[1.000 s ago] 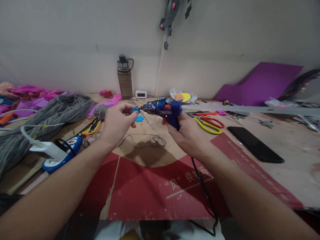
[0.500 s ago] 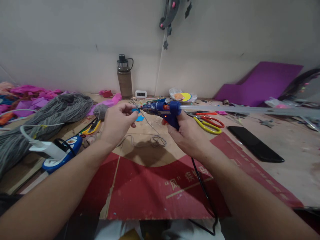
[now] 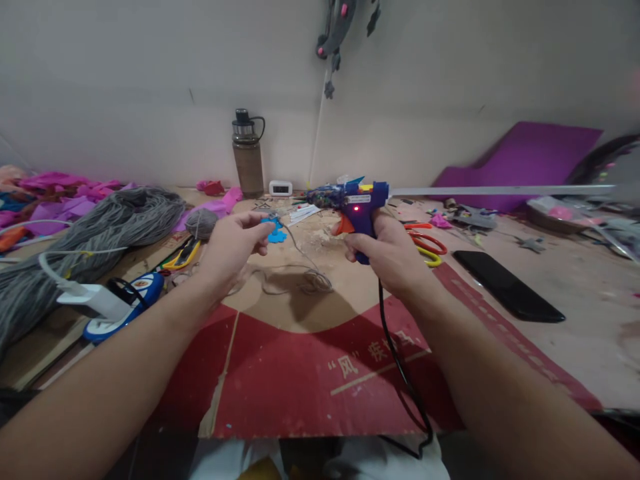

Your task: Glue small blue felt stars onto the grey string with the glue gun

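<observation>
Blue in the left hand (image 3: 234, 250): the blue piece (image 3: 277, 231) is being pinched between thumb and fingers; a gluing step is seemingly being carried out.
Right hand (image 3: 386, 252): the glue gun (image 3: 361, 205) is being gripped by its handle, its front end being held apart from the piece.
Next touch: a steady pinch is probably being called for, the gun's tip being steered clear.
Scalloped edges: being held out above the cardboard (image 3: 300, 373); whether glue is present cannot be told.
Grey cord (image 3: 317, 285): being spread in a loose tangle below.
</observation>
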The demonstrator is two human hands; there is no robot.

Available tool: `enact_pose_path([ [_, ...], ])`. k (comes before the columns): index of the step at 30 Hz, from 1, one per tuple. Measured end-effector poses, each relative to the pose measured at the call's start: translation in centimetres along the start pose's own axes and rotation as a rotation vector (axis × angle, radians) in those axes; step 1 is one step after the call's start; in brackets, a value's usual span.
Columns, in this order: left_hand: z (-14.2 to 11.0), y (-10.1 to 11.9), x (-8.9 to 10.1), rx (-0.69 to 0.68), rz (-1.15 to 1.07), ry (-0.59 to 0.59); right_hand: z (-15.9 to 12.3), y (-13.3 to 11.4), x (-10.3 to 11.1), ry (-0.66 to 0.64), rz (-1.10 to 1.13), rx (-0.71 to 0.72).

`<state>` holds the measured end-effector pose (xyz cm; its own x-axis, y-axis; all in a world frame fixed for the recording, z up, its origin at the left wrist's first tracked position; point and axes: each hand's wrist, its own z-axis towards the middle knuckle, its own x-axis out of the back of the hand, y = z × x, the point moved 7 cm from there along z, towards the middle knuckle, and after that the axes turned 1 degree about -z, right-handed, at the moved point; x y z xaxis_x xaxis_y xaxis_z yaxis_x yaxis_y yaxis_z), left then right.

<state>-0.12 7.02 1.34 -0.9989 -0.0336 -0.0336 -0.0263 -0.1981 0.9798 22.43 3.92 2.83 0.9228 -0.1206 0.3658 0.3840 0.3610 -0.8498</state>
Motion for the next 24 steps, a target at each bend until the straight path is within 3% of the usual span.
enact_pose_path([
  [4,-0.3,-0.9,-1.1,0.126,-0.123,-0.092,1.0,5.0,-0.4,-0.013,0.19,-0.373],
  [7,-0.7,-1.2,-1.9,0.195,-0.177,-0.177,1.2,7.4,-0.6,-0.087,0.093,-0.513],
  [10,-0.9,-1.2,-2.3,0.229,-0.22,-0.211,1.4,7.1,0.2,-0.155,-0.371,-0.384],
  [12,-1.0,-1.2,-2.5,0.244,-0.235,-0.21,1.4,5.4,1.1,-0.088,-0.666,-0.227],
  [14,-1.2,-1.3,-2.7,0.258,-0.236,-0.22,1.1,3.3,1.6,0.02,-0.729,-0.11],
  [16,-1.3,-1.4,-3.0,0.269,-0.228,-0.241,0.7,1.7,1.1,0.069,-0.52,-0.033],
  [20,-1.8,-1.7,-3.5,0.282,-0.146,-0.291,0.3,0.9,-2.1,-0.091,0.053,-0.038],
  [24,-2.1,-2.0,-4.0,0.284,-0.05,-0.343,0.0,0.9,-3.6,-0.165,0.169,-0.054],
])
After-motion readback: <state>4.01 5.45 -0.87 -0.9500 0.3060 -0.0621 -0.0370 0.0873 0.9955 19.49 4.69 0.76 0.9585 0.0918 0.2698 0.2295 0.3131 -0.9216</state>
